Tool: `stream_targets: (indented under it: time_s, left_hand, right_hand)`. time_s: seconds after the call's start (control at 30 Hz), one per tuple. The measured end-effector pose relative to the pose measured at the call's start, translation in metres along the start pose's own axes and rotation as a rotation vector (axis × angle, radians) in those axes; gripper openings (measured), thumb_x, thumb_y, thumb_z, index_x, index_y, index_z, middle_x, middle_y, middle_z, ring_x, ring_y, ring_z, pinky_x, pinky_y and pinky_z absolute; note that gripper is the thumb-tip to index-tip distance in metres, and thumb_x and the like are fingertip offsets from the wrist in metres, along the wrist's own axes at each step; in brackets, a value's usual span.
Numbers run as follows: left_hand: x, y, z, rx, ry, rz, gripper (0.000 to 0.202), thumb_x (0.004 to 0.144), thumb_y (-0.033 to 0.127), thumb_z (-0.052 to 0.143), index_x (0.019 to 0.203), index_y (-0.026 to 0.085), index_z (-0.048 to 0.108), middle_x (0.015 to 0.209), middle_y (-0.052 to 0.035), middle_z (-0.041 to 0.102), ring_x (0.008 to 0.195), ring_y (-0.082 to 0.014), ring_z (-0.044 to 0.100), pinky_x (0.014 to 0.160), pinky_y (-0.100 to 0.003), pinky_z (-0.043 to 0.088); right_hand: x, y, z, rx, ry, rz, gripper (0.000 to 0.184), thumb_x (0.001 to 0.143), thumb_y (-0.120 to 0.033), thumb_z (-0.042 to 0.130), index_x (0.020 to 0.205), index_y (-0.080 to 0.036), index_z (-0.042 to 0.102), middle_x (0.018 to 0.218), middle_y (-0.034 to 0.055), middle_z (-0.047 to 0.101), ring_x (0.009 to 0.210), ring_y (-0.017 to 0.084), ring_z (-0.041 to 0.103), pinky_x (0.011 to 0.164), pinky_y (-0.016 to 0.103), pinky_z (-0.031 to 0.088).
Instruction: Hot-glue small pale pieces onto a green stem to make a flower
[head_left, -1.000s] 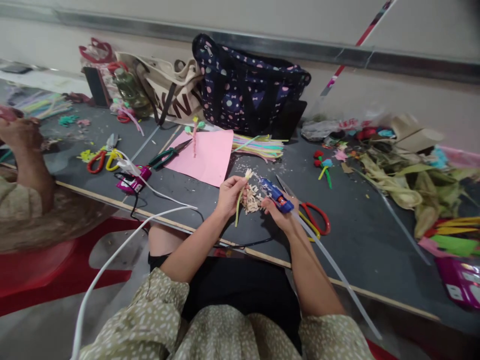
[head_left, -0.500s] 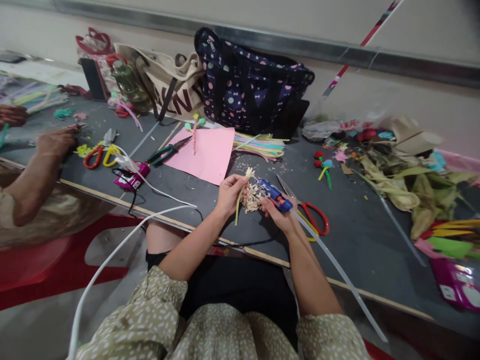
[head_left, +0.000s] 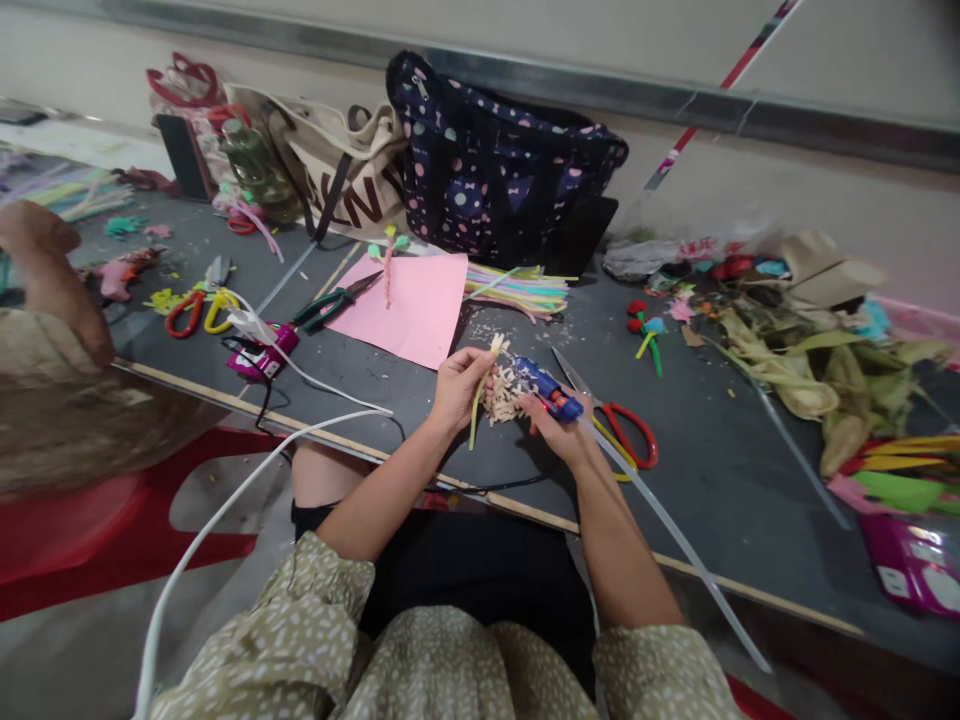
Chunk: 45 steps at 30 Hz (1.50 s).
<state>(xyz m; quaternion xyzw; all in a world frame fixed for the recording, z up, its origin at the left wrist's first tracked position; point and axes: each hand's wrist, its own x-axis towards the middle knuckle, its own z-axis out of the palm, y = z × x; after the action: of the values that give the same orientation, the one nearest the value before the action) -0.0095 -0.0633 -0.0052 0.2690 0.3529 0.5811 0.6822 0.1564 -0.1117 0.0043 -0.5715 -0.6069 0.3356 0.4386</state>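
Between the thumb and fingers of my left hand (head_left: 456, 388) is a thin yellow-green stem (head_left: 475, 412) with a pale tuft at its top. My right hand (head_left: 559, 425) is closed around a blue glue gun (head_left: 551, 388), its front end pointing left toward the stem. A long clear glue stick (head_left: 679, 545) trails out of the gun's back toward the table's front edge. Under and between my hands lies a pile of small cream-coloured pieces (head_left: 504, 398). Orange-and-yellow handled scissors (head_left: 631, 435) rest just right of my right hand.
Pink paper (head_left: 427, 320) carries a small pipe-cleaner figure and green-handled pliers (head_left: 337, 303). Behind are pipe cleaners (head_left: 525, 292) and a dark patterned bag (head_left: 510, 170). Dried husks (head_left: 795, 370) lie right. A white cable (head_left: 225, 500) crosses the left front. A co-worker's arm (head_left: 60, 280) is far left.
My hands, the stem and the glue gun stay almost in place. The co-worker's arm at the far left has drawn back, uncovering a pinkish item on the table.
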Motion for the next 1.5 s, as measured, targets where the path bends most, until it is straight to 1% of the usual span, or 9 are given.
stream_targets:
  time_s: [0.27,0.5,0.7,0.8,1.1,1.23,1.33,1.5]
  left_hand:
    - [0.0,0.0,0.0,-0.006,-0.007,0.005,0.036,0.064,0.04,0.087,0.072,0.014,0.062,0.064,0.0015,0.065,0.045,-0.0054,0.051,0.042,-0.017,0.043]
    - [0.0,0.002,0.001,0.001,0.005,-0.001,0.036,0.064,0.04,0.087,0.072,0.015,0.062,0.063,0.0018,0.065,0.045,-0.0055,0.052,0.043,-0.017,0.043]
    - [0.001,0.0,-0.001,-0.004,0.016,-0.005,0.037,0.063,0.04,0.088,0.072,0.015,0.062,0.064,0.0013,0.065,0.045,-0.0056,0.052,0.042,-0.017,0.043]
    - [0.001,0.0,-0.002,-0.008,0.017,-0.014,0.037,0.063,0.04,0.088,0.073,0.015,0.062,0.064,0.0014,0.065,0.045,-0.0055,0.052,0.042,-0.017,0.044]
    - [0.0,0.001,0.0,-0.007,0.001,-0.012,0.036,0.063,0.04,0.088,0.072,0.015,0.063,0.063,0.0014,0.065,0.045,-0.0053,0.052,0.042,-0.016,0.043]
    - [0.0,0.0,-0.001,-0.007,0.007,-0.008,0.037,0.063,0.04,0.088,0.072,0.015,0.063,0.064,0.001,0.065,0.044,-0.0053,0.052,0.042,-0.016,0.043]
    - [0.001,0.0,-0.002,-0.014,0.011,-0.012,0.037,0.063,0.04,0.088,0.073,0.015,0.063,0.064,0.0011,0.065,0.044,-0.0053,0.051,0.042,-0.016,0.043]
    - [0.002,0.0,-0.002,-0.01,0.019,-0.019,0.037,0.063,0.04,0.088,0.073,0.015,0.063,0.064,0.0016,0.065,0.045,-0.0053,0.052,0.041,-0.016,0.043]
  right_hand:
    - [-0.001,-0.004,0.0,-0.021,-0.008,0.005,0.037,0.078,-0.058,0.07,0.08,-0.021,0.07,0.048,-0.0031,0.058,0.04,0.014,0.056,0.045,0.026,0.045]
    - [-0.001,0.004,-0.001,-0.064,-0.015,-0.027,0.035,0.079,-0.057,0.07,0.074,-0.022,0.066,0.048,-0.0029,0.058,0.043,0.016,0.057,0.046,0.027,0.044]
    - [0.0,0.001,-0.006,-0.127,-0.092,-0.058,0.034,0.083,-0.055,0.067,0.082,-0.021,0.069,0.052,-0.0013,0.061,0.047,0.015,0.057,0.048,0.027,0.045]
    - [0.001,0.0,-0.006,-0.134,-0.096,-0.057,0.034,0.082,-0.055,0.068,0.082,-0.021,0.068,0.053,-0.0011,0.061,0.048,0.015,0.057,0.049,0.027,0.046]
    - [0.0,0.006,-0.004,-0.136,-0.063,-0.061,0.035,0.082,-0.055,0.068,0.078,-0.021,0.068,0.052,-0.0009,0.06,0.047,0.015,0.057,0.047,0.026,0.044]
    - [0.0,0.004,-0.005,-0.136,-0.05,-0.065,0.035,0.08,-0.055,0.069,0.077,-0.021,0.068,0.052,-0.0007,0.061,0.047,0.015,0.056,0.047,0.026,0.045]
    - [0.0,0.003,-0.005,-0.123,-0.066,-0.057,0.033,0.08,-0.054,0.07,0.077,-0.021,0.068,0.051,-0.001,0.061,0.046,0.015,0.056,0.047,0.026,0.045]
    - [-0.001,0.005,-0.003,-0.098,-0.053,-0.05,0.033,0.079,-0.054,0.071,0.075,-0.022,0.068,0.05,-0.0018,0.06,0.045,0.014,0.056,0.046,0.025,0.044]
